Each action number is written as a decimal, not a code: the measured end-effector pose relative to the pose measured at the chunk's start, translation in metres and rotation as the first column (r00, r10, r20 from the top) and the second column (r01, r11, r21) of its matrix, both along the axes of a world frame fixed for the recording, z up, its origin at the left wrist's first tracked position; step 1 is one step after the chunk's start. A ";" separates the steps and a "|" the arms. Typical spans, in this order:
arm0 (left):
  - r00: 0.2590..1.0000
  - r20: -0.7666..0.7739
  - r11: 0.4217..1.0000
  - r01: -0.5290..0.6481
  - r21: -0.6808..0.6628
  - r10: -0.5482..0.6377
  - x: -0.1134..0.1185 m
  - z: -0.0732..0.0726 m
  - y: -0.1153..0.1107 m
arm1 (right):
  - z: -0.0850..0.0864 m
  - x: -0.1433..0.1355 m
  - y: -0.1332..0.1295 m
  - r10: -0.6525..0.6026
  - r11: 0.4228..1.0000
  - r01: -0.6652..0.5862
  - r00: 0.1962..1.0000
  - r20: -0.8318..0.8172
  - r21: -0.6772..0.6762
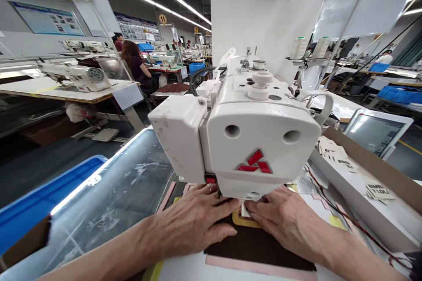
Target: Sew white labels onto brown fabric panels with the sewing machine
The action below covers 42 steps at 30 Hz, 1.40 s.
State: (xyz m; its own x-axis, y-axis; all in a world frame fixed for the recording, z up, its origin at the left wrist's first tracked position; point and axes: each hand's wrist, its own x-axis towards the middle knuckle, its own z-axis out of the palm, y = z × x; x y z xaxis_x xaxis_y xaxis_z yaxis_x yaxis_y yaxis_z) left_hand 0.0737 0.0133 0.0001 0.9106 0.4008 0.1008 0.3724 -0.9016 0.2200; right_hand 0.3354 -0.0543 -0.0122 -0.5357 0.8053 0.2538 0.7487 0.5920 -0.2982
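Observation:
A white sewing machine head with a red emblem stands straight in front of me and hides the needle area. Below it lies a dark brown piece of material. My left hand rests flat on this piece, its fingers stretched and the thumb apart. From the other side my right hand presses down with extended fingers, holding nothing visible. Between the fingertips of both hands shows a small white piece, perhaps a label, inside a yellow frame. A pink strip runs along the near edge.
At right, an open box holds several printed labels, with a tablet behind. Brown-red wires cross the table. To the left are a clear plastic-like surface and a blue bin. Another person sits farther back.

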 end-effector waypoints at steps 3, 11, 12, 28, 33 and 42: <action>0.994 0.051 0.995 0.094 0.028 -0.096 0.000 0.000 -0.007 | 0.000 0.001 0.001 0.030 1.000 -0.030 1.000 0.006 -0.007; 0.998 0.057 0.999 0.043 -0.033 -0.041 0.000 -0.003 -0.011 | 0.001 0.004 -0.004 0.039 0.995 -0.032 0.996 0.076 -0.097; 0.998 0.059 0.999 0.032 -0.037 -0.029 0.000 -0.003 -0.011 | 0.001 0.004 -0.005 0.042 0.994 -0.034 0.996 0.073 -0.107; 0.998 0.031 0.998 0.048 -0.049 -0.046 0.000 0.003 -0.011 | -0.011 0.009 -0.010 0.047 0.990 -0.031 0.992 0.119 -0.137; 0.996 0.023 0.996 0.082 -0.019 -0.082 -0.005 0.002 -0.013 | -0.011 0.009 -0.009 0.058 0.993 -0.043 0.990 0.129 -0.114; 0.994 0.026 0.994 0.108 -0.020 -0.107 -0.024 -0.002 -0.014 | -0.017 0.011 -0.011 0.043 0.997 -0.035 0.992 0.116 -0.064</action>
State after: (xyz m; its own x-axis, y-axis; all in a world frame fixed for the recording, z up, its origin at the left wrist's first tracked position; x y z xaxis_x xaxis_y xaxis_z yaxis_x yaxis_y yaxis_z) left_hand 0.0500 -0.0002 -0.0017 0.9458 0.3031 0.1163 0.2679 -0.9310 0.2478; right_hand 0.3463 -0.0654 -0.0290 -0.5901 0.7955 0.1379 0.7572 0.6046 -0.2472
